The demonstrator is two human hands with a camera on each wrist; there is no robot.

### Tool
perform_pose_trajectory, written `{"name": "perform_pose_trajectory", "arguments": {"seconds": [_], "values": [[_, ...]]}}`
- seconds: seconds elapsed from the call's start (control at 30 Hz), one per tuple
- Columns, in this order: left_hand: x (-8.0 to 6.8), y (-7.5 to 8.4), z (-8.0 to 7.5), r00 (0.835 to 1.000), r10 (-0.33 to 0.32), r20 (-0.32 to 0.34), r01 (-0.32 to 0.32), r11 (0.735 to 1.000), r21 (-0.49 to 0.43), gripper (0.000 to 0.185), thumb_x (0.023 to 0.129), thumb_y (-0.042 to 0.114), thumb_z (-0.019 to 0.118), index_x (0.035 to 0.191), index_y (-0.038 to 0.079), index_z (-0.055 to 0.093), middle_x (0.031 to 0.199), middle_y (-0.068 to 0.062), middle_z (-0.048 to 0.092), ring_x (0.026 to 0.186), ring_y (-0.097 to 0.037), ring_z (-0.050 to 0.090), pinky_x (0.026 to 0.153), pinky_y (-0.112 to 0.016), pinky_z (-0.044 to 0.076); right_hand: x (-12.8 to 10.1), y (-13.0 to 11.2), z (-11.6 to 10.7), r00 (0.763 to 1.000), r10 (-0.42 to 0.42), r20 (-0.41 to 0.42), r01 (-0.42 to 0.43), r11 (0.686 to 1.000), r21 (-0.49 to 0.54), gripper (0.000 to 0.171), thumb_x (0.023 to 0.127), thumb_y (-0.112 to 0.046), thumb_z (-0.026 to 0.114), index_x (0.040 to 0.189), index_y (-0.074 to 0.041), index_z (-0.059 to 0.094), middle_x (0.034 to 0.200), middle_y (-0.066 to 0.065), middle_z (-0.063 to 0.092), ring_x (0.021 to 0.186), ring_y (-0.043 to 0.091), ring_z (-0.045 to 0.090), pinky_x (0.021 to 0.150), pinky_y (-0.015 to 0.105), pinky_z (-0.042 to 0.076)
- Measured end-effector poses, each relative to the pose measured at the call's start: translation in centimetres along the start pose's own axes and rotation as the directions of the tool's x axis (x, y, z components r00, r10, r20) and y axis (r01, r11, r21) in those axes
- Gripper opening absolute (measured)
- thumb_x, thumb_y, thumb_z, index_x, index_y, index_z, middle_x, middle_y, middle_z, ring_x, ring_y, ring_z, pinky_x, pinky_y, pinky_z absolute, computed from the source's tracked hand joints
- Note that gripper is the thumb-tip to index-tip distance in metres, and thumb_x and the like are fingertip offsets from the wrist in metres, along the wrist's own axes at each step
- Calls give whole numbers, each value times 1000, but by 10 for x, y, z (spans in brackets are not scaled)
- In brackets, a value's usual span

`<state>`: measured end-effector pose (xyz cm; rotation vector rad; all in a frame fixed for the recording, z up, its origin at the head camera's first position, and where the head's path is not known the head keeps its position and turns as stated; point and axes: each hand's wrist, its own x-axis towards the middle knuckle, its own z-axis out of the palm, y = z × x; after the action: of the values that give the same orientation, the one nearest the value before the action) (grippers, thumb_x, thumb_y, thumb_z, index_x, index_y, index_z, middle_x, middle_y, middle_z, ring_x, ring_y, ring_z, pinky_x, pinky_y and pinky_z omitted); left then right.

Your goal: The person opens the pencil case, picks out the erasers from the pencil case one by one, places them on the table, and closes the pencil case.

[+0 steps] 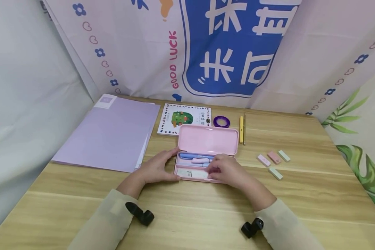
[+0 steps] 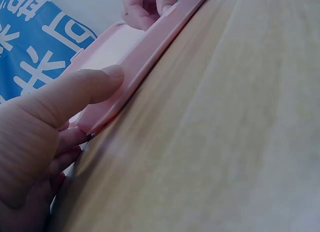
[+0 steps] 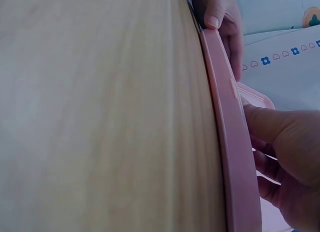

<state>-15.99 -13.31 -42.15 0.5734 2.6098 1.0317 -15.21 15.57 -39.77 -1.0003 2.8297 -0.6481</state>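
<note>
A pink pencil case (image 1: 208,139) stands on the table with its lid raised. Blue and pale pink pens (image 1: 190,156) lie in its rear compartment; small white blocks that look like erasers (image 1: 199,174) lie in the front one. My left hand (image 1: 157,166) holds the case at its left end, thumb on the front wall (image 2: 145,51) and fingers round the side. Bent fingers of my right hand (image 1: 226,170) reach into the right part of the front compartment. The right thumb is just inside the front wall (image 3: 232,122); I cannot tell whether these fingers pinch anything.
A purple folder (image 1: 109,133) with papers lies at left. Behind the case are a cartoon-cover booklet (image 1: 184,119), a purple tape roll (image 1: 221,122), a yellow pen (image 1: 241,130) and a pencil (image 1: 244,130). Several small erasers (image 1: 274,157) lie to the right. A printed curtain (image 1: 137,52) hangs behind.
</note>
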Motion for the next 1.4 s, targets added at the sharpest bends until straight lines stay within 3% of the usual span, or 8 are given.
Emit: {"name": "perform_pose_trajectory", "arguments": {"seconds": [0.2, 0.5, 0.7, 0.9, 1.13, 1.27, 1.4], "values": [[0, 0, 1, 1000, 5, -2, -5, 1000, -10, 106, 70, 50, 83, 156, 22, 28, 155, -12, 38, 143, -33, 35, 118, -53, 29, -1, -3, -3, 1000, -12, 20, 13, 999, -44, 17, 83, -24, 78, 100, -20, 79, 89, -7, 63, 81, 7, 51, 73, 24, 42], [-1, -1, 1, 1000, -3, -7, 3, 1000, -11, 106, 70, 50, 83, 156, 22, 28, 155, -13, 38, 143, -34, 35, 117, -54, 29, 3, -5, -4, 997, -67, 36, 71, 989, -131, 19, 81, -22, 80, 100, -19, 79, 91, -6, 66, 89, 13, 57, 80, 30, 48], [0, 0, 1, 1000, -11, -4, 11, 1000, -13, 107, 69, 51, 83, 156, 23, 27, 156, -12, 37, 143, -34, 35, 118, -55, 29, 6, -1, -4, 998, -44, 50, 48, 996, -71, 15, 80, -20, 80, 94, -18, 77, 90, -7, 65, 87, 11, 56, 80, 28, 50], [0, 0, 1, 1000, -11, 0, 11, 1000, -10, 107, 69, 51, 83, 156, 22, 27, 156, -12, 37, 144, -34, 34, 118, -54, 28, 3, 1, -10, 992, 74, 100, -83, 993, 86, 15, 80, -17, 77, 94, -13, 72, 88, -5, 64, 80, 7, 54, 75, 24, 50], [1, 1, 2, 1000, -8, 3, 8, 1000, -13, 107, 70, 51, 83, 156, 23, 27, 156, -13, 37, 144, -34, 34, 118, -55, 29, -14, 8, -20, 969, 229, 92, -244, 943, 227, 19, 79, -16, 76, 97, -11, 71, 89, -1, 65, 83, 12, 56, 77, 26, 51], [1, 1, 2, 1000, -7, 4, 7, 1000, -13, 107, 70, 51, 83, 156, 22, 27, 156, -13, 37, 144, -35, 34, 118, -55, 28, -37, 20, -30, 945, 326, -16, -304, 897, 322, 22, 79, -13, 74, 100, -8, 71, 95, 4, 69, 90, 17, 60, 82, 33, 53], [1, 1, 2, 1000, -6, -3, 6, 1000, -9, 106, 70, 51, 83, 156, 23, 28, 155, -13, 38, 143, -35, 35, 117, -56, 29, -69, 44, -46, 889, 420, -181, -342, 874, 345, 22, 81, -11, 75, 101, -3, 71, 98, 9, 69, 91, 13, 61, 83, 30, 53]]}}
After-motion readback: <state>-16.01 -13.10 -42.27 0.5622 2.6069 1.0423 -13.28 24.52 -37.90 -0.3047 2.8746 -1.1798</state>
